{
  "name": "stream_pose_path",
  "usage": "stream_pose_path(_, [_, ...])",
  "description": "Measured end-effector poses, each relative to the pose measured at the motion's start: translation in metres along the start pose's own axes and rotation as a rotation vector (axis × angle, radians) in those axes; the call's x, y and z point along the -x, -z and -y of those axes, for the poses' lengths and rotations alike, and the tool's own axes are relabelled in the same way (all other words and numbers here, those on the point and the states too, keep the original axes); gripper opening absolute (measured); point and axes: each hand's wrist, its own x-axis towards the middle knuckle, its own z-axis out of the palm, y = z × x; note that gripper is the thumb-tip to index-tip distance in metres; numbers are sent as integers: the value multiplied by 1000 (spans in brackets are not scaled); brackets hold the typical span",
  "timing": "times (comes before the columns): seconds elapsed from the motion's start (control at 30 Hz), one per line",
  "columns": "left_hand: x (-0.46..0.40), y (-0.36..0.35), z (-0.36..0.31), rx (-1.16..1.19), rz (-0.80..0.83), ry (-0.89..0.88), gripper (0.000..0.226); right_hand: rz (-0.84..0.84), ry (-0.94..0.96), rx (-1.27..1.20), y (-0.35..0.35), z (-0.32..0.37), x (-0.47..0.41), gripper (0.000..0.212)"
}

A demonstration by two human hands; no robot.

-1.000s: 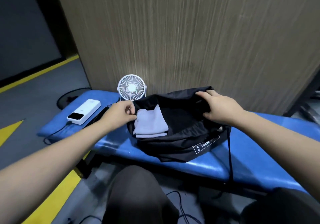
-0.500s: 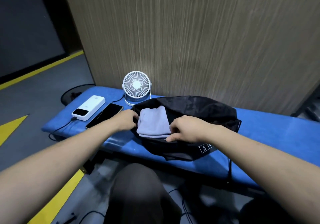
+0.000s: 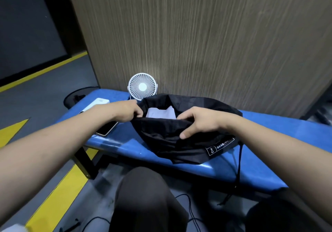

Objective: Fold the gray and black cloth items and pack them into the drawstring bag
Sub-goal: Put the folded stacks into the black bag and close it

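Observation:
A black drawstring bag (image 3: 172,142) lies on the blue padded bench (image 3: 265,163) with its mouth lifted toward me. Inside the mouth sits a folded gray cloth (image 3: 160,112), partly hidden by the bag's near rim. My left hand (image 3: 128,110) pinches the rim at the left side of the mouth. My right hand (image 3: 199,121) grips the near rim at the right, thumb pressed on the outer fabric. The bag's black cord (image 3: 239,167) hangs down over the bench's front edge. No black cloth item is visible apart from the bag.
A small white desk fan (image 3: 142,86) stands right behind the bag against the wood-grain wall. A white power bank (image 3: 98,102) and a phone (image 3: 107,128) lie on the bench under my left forearm. My knees (image 3: 143,195) are below the bench edge, with cables on the floor.
The bag's near rim has been pulled up and over the gray cloth, which now sits inside. My right hand moved from the cloth's edge to the rim; the left stayed on the left rim.

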Motion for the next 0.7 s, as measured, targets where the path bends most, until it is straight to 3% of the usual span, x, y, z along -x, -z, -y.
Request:
stream_pose_path(0.17, [2, 11, 6, 90, -393, -33, 39, -289, 85, 107, 16, -4, -7, 19])
stream_pose_path(0.27, [12, 18, 3, -8, -579, -78, 30, -430, 130, 227, 20, -7, -10, 25])
stream_pose_path(0.37, [26, 28, 4, -264, -664, -107, 28, -333, 47, 454, 22, -7, -2, 33])
stream_pose_path(0.5, [39, 34, 13, -418, -760, -31, 20, -169, -280, 815, 36, -15, 19, 55])
stream_pose_path(0.63, [38, 32, 19, -430, -831, 88, 18, -182, -452, 761, 62, -33, 35, 76])
stream_pose_path(0.7, [33, 29, 15, -412, -841, 116, 17, -236, -451, 692, 73, -37, 41, 100])
